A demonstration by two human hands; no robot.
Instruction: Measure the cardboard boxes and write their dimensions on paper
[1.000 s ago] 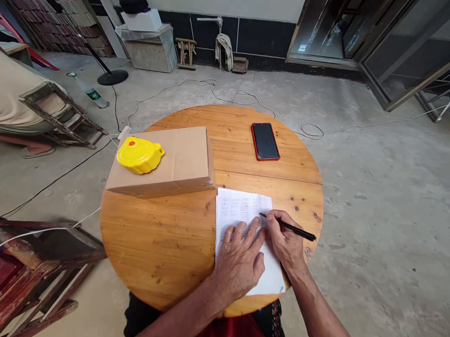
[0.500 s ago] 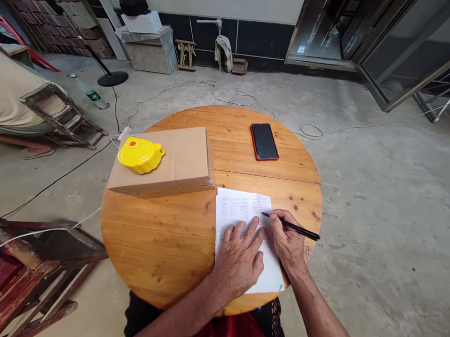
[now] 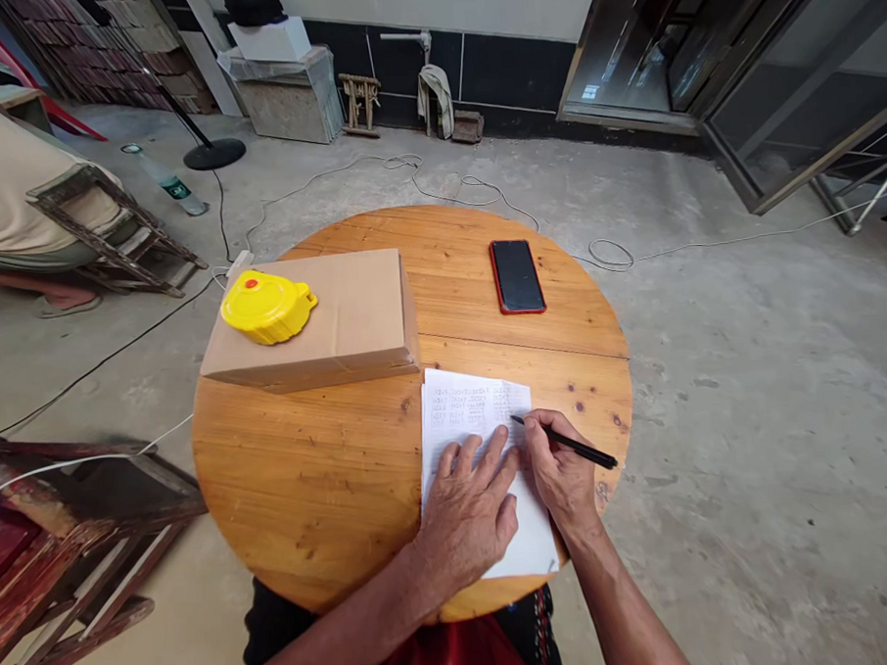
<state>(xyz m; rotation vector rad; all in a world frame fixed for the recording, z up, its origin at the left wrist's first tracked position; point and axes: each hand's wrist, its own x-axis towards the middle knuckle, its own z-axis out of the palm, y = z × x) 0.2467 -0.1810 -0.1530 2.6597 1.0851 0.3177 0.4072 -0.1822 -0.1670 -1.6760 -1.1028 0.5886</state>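
Note:
A stack of white paper (image 3: 526, 535) with rows of handwriting near its top lies at the near side of a round wooden table (image 3: 295, 476). My left hand (image 3: 470, 513) rests flat on the paper, fingers spread. At the paper's right edge, my right hand (image 3: 563, 464) is closed around a black pen (image 3: 577, 446). The pen's tip is at the right column of writing; whether it touches the sheet I cannot tell. The written characters are too small to read.
A cardboard box (image 3: 340, 308) stands on the table's left, with a yellow tape measure (image 3: 268, 307) on top. Farther right lies a red-cased phone (image 3: 517, 276). Wooden chairs (image 3: 116, 229), a bottle (image 3: 165, 183) and cables (image 3: 609, 257) are on the floor around. Another person's foot shows at left.
The view has shifted slightly, moving the scene a little to the left. The pen in my right hand has changed its angle slightly; my left hand stays on the paper.

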